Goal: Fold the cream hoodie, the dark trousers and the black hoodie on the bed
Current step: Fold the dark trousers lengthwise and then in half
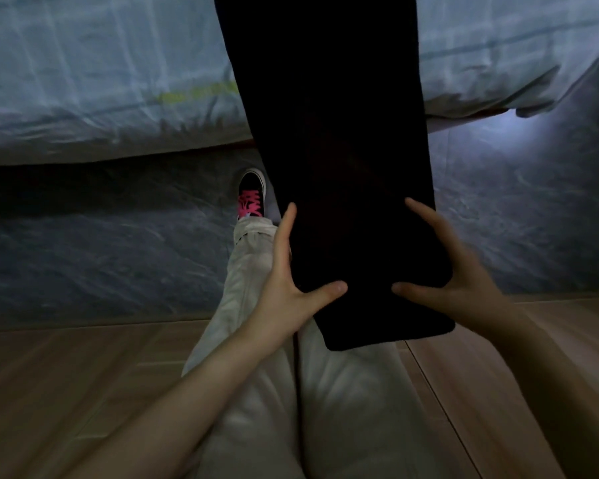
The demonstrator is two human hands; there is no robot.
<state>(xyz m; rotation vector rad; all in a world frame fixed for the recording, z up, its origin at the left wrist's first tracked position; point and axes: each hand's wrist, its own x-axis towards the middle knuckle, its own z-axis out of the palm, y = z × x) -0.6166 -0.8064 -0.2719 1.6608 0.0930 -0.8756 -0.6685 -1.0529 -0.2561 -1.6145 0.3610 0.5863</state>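
So we've got the dark trousers [339,167] running from the bed [101,81] down toward us, with the hem end by our legs. Our left hand [287,281] pinches the left edge, thumb spread wide on top and the other fingers mostly under the cloth. Our right hand [460,281] grips the right edge the same way.

Cannot see the top of the trousers [325,133], cut off by the upper edge, nor tell one leg from the other in the dark cloth. Cannot see most fingers of the left hand [287,271] or right hand [471,285], tucked behind that cloth. Cannot follow the blurred bed [101,63] past the top and side edges.
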